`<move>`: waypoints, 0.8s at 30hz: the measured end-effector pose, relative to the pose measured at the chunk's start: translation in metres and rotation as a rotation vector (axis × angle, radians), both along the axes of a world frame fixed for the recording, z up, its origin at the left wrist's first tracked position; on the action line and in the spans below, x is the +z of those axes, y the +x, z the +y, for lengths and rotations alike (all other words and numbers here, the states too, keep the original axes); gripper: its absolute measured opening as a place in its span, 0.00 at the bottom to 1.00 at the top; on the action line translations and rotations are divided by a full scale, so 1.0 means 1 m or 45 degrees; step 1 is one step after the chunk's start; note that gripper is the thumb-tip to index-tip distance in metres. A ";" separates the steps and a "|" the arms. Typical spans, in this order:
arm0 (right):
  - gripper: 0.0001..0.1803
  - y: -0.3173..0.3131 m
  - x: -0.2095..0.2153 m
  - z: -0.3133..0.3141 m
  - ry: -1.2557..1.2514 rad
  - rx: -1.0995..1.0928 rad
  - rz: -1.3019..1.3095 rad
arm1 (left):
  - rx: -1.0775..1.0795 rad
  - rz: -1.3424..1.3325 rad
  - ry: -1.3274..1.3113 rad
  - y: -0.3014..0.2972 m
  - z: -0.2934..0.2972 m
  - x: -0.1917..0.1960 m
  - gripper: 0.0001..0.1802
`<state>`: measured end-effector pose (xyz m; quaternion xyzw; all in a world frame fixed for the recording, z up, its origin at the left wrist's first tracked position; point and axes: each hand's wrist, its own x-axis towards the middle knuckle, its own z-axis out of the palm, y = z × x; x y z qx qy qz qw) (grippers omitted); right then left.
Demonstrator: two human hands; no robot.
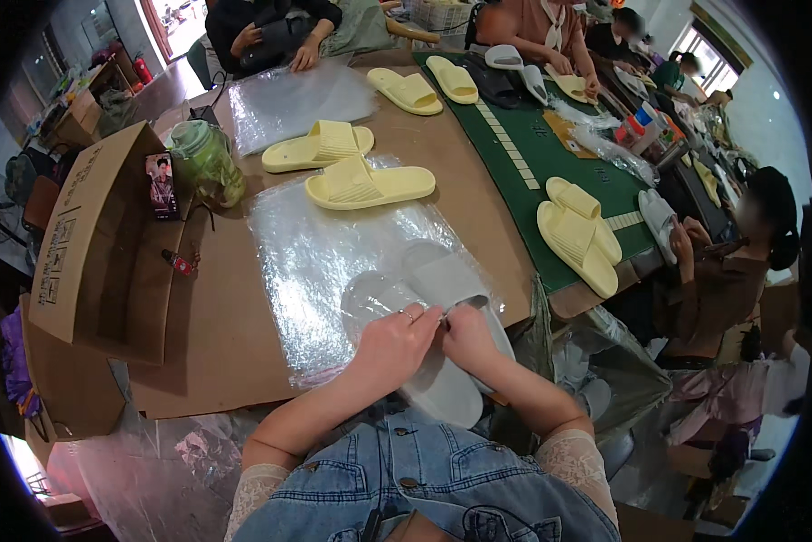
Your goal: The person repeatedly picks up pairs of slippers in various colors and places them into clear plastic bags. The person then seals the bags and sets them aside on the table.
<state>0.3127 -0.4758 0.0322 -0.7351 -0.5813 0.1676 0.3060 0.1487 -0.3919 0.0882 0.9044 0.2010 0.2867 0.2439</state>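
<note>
The left hand [397,341] and right hand [472,339] meet, fingers curled, over grey slippers [448,399]; exactly what they pinch, I cannot tell.

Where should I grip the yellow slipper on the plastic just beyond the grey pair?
I'd probably take the yellow slipper by its heel, from the right: the heel points that way, uncovered by the strap, which sits close to another yellow slipper.

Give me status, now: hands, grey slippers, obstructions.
Left hand and right hand together at grey slippers, both curled, exact grip hidden. Slippers at near edge of table. Yellow slipper beyond, on clear plastic bags; nothing visibly blocking.
</note>
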 end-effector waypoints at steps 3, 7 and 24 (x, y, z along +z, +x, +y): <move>0.12 -0.001 -0.011 0.005 -0.116 0.129 -0.012 | 0.000 -0.030 -0.113 -0.002 0.005 0.001 0.12; 0.13 0.000 -0.004 0.025 0.053 0.286 -0.146 | -0.133 -0.138 -0.269 -0.003 0.003 0.010 0.13; 0.12 0.002 0.054 0.047 0.210 -0.347 -0.410 | -0.904 -0.210 -0.327 -0.026 -0.028 0.035 0.20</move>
